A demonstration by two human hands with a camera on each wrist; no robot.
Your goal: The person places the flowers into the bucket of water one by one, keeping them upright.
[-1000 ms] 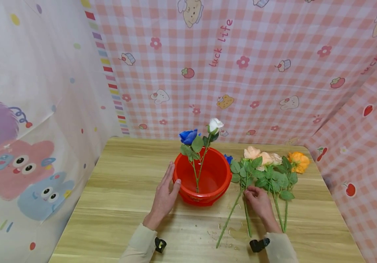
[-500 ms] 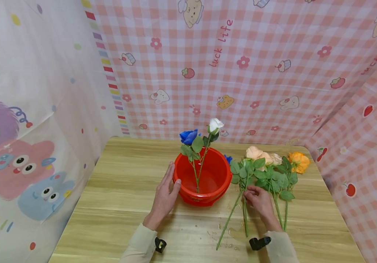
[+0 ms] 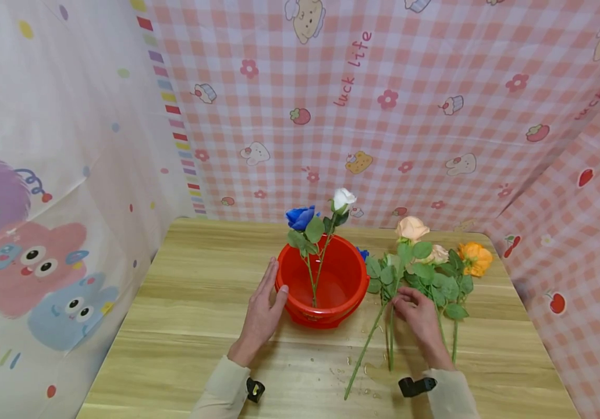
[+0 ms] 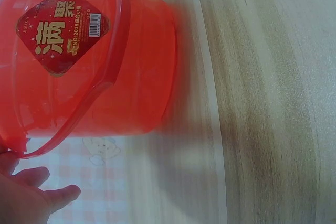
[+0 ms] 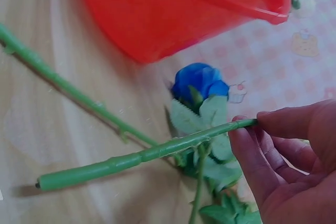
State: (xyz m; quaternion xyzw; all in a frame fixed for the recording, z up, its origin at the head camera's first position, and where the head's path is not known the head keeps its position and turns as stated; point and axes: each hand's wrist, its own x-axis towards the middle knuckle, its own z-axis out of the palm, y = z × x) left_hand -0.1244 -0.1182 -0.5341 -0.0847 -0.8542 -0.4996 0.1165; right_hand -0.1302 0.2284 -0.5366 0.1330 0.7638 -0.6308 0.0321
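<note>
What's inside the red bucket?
A blue rose and a white rose stand in the bucket, blooms poking above it. Its near side seems to hide where their green stems end. I can't tell whether there's water.

Green stem [image 5: 149,152] in right hand [image 5: 300,179]

The head camera looks forward and down from above across the surface [image 3: 174,326]. The left wrist camera, tipped sideways, faces the bucket [image 4: 144,66] closely; the right wrist camera looks closely across a stem [image 5: 121,163]. All three share the bucket.
</note>
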